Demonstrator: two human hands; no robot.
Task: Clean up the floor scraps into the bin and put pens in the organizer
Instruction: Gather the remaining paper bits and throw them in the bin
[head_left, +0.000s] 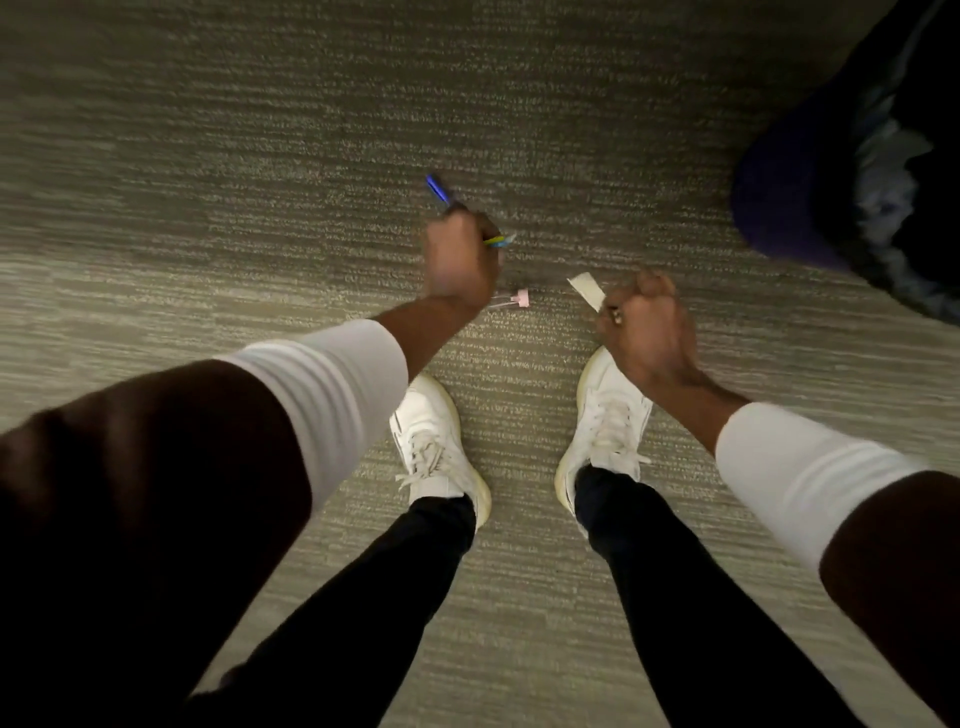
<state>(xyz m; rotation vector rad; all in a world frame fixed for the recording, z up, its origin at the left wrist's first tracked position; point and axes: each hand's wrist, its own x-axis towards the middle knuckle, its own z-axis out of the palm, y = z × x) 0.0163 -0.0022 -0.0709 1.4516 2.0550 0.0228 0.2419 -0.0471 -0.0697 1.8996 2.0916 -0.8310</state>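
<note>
My left hand (460, 260) is closed around a bundle of pens. A blue pen (439, 189) sticks out past the knuckles, and yellow and light-blue pen ends (501, 240) show on the other side. My right hand (647, 319) is a fist gripping a pale paper scrap (586, 292) that pokes out toward the left. A pink binder clip (511, 300) lies on the carpet between my hands, just below the left one. The dark blue bin (789, 182) with a plastic liner stands at the upper right.
Grey striped carpet (260, 156) covers the whole floor. My two white sneakers (436, 441) stand below the hands, with dark trousers above them. The organizer is out of sight.
</note>
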